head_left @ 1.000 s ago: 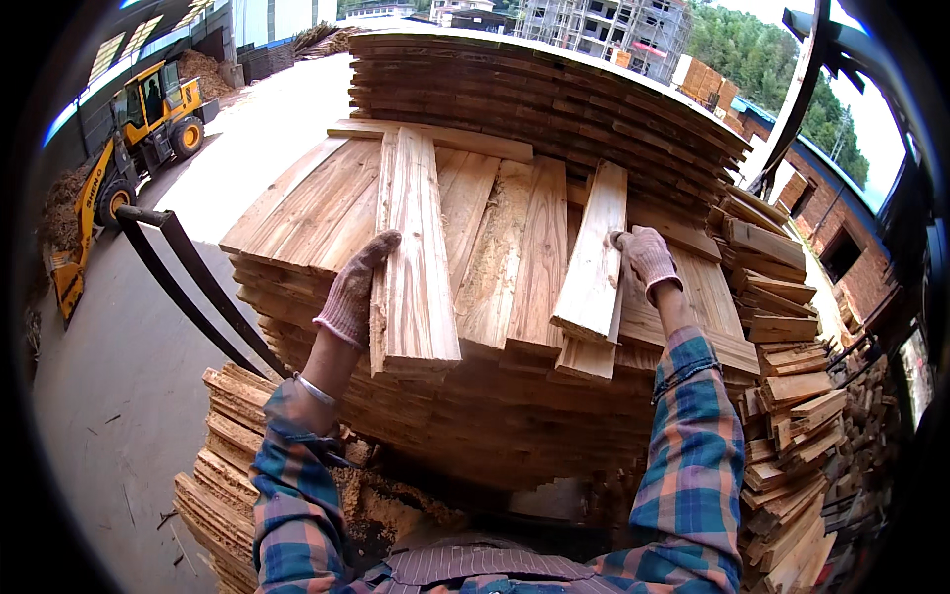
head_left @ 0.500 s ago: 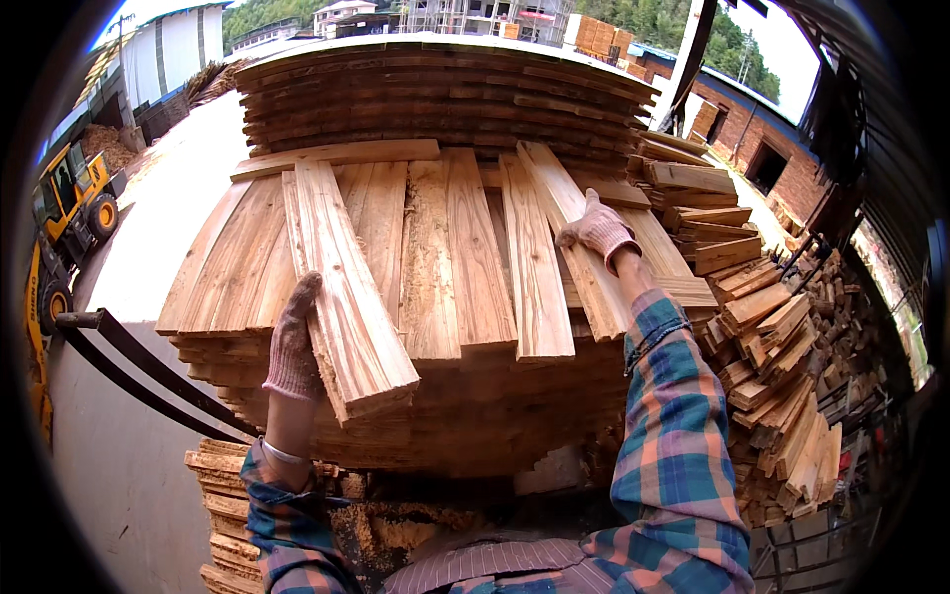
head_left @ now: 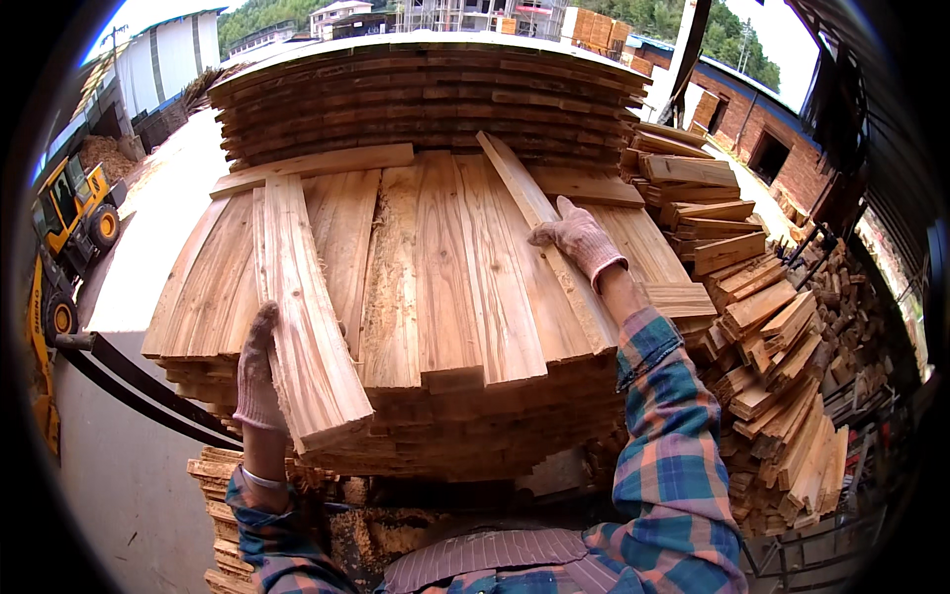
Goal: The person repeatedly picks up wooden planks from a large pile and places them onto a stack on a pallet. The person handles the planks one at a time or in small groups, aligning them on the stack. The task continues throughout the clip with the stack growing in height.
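Both my hands wear pale, dusty knit gloves. My left hand [head_left: 259,374] grips the left edge of a sawn wooden plank [head_left: 309,312], which lies slanted over the row of boards with its near end sticking out toward me. The fingers under that plank are hidden. My right hand [head_left: 582,241] is closed over another plank [head_left: 529,203], tilted up on its narrow edge near the right side of the row. Between them, several boards [head_left: 435,267] lie side by side on top of the stack, their near ends uneven.
A crosswise board [head_left: 327,168] lies at the back, before a taller plank stack [head_left: 426,104]. Loose offcuts [head_left: 782,396] are heaped at right. Another wood stack [head_left: 220,495] stands near left, beside metal bars [head_left: 148,391]. A yellow loader [head_left: 74,213] stands far left.
The plank in my right hand has tipped from flat onto its edge and moved left. The board beside it now lies closer to its neighbours. My left hand and its plank sit slightly lower left.
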`<state>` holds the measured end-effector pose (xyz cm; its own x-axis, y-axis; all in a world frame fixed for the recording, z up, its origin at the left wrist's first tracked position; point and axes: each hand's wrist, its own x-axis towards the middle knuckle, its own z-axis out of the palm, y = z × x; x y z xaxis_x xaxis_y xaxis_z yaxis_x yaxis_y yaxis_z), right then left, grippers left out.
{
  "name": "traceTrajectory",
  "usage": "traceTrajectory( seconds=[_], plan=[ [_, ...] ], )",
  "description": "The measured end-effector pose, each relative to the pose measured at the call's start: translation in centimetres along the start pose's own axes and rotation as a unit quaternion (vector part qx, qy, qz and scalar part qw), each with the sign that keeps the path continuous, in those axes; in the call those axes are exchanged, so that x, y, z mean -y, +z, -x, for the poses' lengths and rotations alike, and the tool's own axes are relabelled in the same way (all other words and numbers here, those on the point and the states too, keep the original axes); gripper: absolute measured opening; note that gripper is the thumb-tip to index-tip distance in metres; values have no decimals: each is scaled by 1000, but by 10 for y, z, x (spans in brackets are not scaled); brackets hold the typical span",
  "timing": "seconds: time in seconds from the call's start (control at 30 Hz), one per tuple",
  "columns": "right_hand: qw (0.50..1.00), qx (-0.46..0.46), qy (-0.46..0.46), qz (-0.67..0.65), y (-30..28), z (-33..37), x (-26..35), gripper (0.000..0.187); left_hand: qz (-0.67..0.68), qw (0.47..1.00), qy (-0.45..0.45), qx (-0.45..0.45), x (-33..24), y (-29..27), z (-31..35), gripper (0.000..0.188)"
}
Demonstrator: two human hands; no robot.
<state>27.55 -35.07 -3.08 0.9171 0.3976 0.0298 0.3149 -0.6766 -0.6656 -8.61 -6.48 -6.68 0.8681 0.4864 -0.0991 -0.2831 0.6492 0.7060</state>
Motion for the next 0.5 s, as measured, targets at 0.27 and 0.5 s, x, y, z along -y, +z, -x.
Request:
traceTrajectory(
  seconds=[0.27, 0.5],
  plan=[
    [977, -59, -58, 197, -31, 30, -52, 69, 8, 1000, 3, 4, 1, 2, -3, 47],
    [954, -23, -296, 41, -28, 108, -18, 65, -195, 951, 235, -48, 7, -12, 1, 42]
  ],
)
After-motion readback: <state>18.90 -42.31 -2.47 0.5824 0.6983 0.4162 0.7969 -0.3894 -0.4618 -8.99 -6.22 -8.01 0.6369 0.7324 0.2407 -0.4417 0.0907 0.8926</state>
